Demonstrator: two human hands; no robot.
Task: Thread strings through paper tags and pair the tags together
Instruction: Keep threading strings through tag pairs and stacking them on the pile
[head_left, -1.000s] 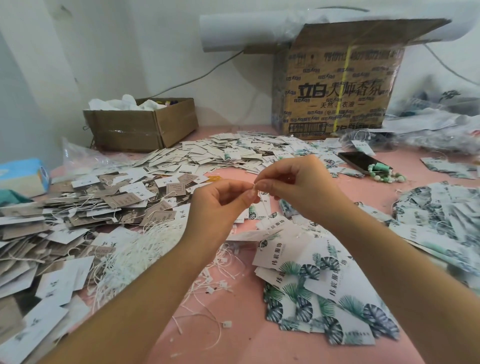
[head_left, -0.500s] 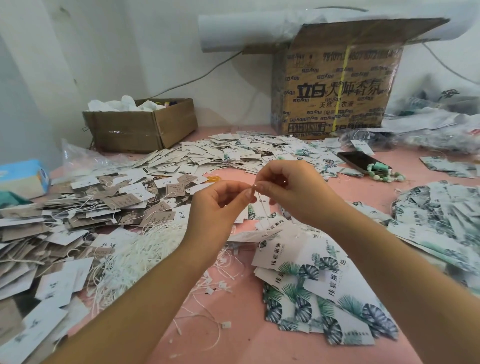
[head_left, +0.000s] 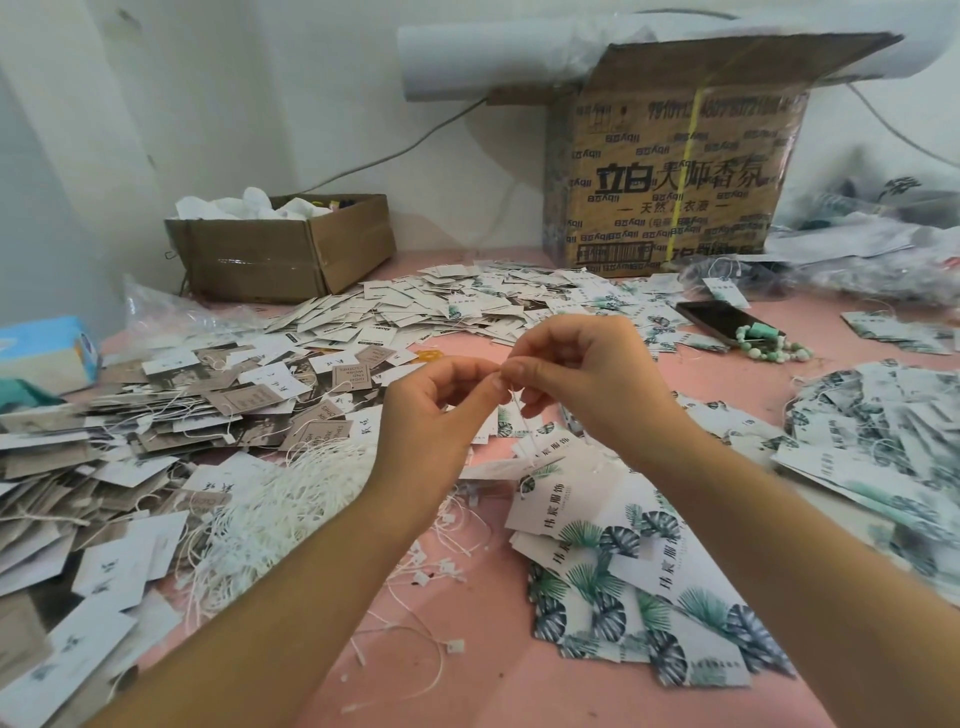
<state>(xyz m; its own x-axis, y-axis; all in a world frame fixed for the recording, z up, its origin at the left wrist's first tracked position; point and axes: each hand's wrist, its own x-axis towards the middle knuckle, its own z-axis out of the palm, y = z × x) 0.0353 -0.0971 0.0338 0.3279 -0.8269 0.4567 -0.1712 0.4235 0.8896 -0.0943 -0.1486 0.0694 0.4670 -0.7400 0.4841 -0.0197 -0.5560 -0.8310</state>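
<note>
Where hands (head_left: 506, 387) meet, string (head_left: 521, 415) pinched.

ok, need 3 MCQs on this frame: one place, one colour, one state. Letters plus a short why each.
1. Where is the phone?
A. in the small box
B. far right of the table, beside a bead bracelet
C. under the string pile

2. What colour is the table?
A. pink
B. green
C. black

3. What are the hands doing?
A. resting flat on the table
B. lifting the big box
C. pinching a string together above the tags

Answers:
1 B: the phone lies next to the bracelet on the right.
2 A: the bare table between the piles is pink.
3 C: the left hand and right hand meet at the fingers on a thin white string that runs down to a leaf tag.
</note>
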